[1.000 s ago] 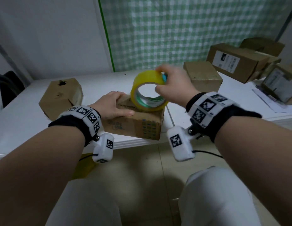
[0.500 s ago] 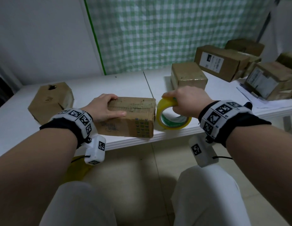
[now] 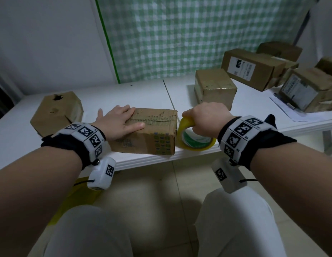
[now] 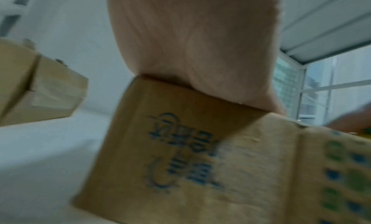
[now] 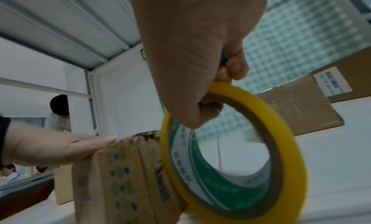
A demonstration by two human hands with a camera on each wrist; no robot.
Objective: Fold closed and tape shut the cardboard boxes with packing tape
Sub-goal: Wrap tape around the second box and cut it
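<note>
- Tape roll (image 3: 195, 138), a second ago raised over the box (image 3: 152, 132), now down beside its right end, standing on edge at the front of the table (image 3: 146, 95), touching or nearly touching the cardboard.
- Right hand (image 3: 204, 120) curled round the top of the roll, thumb through the core.
- Left hand (image 3: 119, 121), half a second ago curled at the box's left end, now flat, fingers straight, pressing the closed top near its centre seam.
- Box at the table's front edge, flaps folded down.
- Probably means a strip pulled across the seam and down the right end; strip itself too clear to make out.
- Likely next: cut or tear the tape, rub it down.
- Other boxes (image 3: 215, 88) well apart at the back and sides, waiting.
</note>
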